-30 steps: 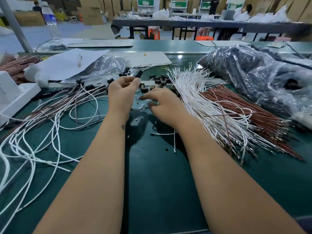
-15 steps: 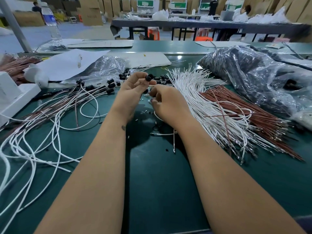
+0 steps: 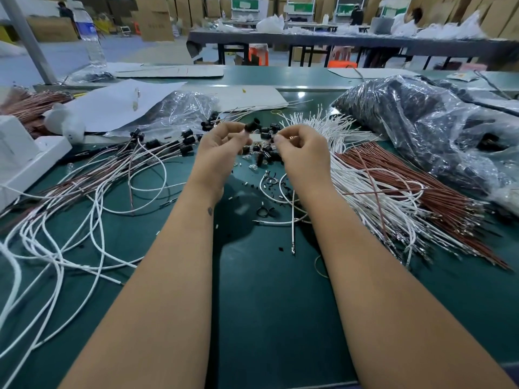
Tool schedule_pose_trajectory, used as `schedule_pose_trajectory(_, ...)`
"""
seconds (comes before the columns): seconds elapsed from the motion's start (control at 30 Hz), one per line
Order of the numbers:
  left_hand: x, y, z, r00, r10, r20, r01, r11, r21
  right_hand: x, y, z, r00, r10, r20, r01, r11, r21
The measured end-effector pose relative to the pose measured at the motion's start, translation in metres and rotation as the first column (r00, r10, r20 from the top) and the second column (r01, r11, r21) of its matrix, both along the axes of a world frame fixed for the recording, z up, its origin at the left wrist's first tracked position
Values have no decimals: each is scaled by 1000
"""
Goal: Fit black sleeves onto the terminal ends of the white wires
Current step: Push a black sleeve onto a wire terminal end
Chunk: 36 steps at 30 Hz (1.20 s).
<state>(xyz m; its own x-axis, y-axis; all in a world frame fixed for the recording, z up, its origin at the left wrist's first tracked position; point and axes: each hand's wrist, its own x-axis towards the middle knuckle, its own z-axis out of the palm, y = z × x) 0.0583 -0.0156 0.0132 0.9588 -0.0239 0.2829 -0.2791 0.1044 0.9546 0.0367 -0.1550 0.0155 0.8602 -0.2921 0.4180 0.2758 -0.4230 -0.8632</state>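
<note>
Left hand (image 3: 222, 147) pinches a black sleeve (image 3: 250, 126); right hand (image 3: 302, 150) pinches something tiny (hidden by fingers).

We see an evenly lit indoor workshop under soft overhead light. A small bright glare spot sits on the green tabletop (image 3: 302, 94) at its far side, and highlights glint across the crinkled clear plastic bag (image 3: 438, 127) on the right. Our forearms cast soft dark shadows between them onto the tabletop. The wide-angle lens bends straight lines near the edges. The far background is slightly soft, and our hands (image 3: 222, 144) look a little blurred.
</note>
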Motion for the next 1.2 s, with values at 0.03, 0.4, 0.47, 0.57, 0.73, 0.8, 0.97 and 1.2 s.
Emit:
schedule_pose_trajectory(0.03, 0, -1, -1, 1000, 17, 7, -17, 999, 41, 0, -2, 1, 1000, 4, -12, -3, 996, 95)
schedule_pose_trajectory(0.4, -3, -11, -3, 997, 10, -79, 23, 912, 408, -2, -4, 7, 995, 97, -40, -72, 907, 414)
schedule_pose_trajectory(0.47, -3, -11, -2, 997, 18, -78, 15, 913, 408, -2, -4, 6, 995, 92, -45, -66, 916, 396)
schedule_pose_trajectory(0.57, -3, -12, -2, 997, 21, -72, 10, 914, 405, -1, -5, 5, 995, 83, -55, -54, 915, 400)
schedule_pose_trajectory(0.73, -2, -11, -4, 998, 17, -61, 8, 918, 395, 0, -5, 3, 993, 98, -60, -67, 917, 392)
schedule_pose_trajectory(0.8, -1, -11, -5, 998, 25, -52, -3, 921, 390, 0, -5, 3, 993, 105, -60, -74, 920, 385)
schedule_pose_trajectory(0.97, 1, -11, -7, 999, 42, -26, -28, 914, 405, 1, -3, 1, 989, 136, -66, -106, 936, 336)
schedule_pose_trajectory(1.2, -1, -11, -6, 996, 17, 84, -51, 903, 427, 1, -6, -1, 992, 112, -58, -85, 933, 350)
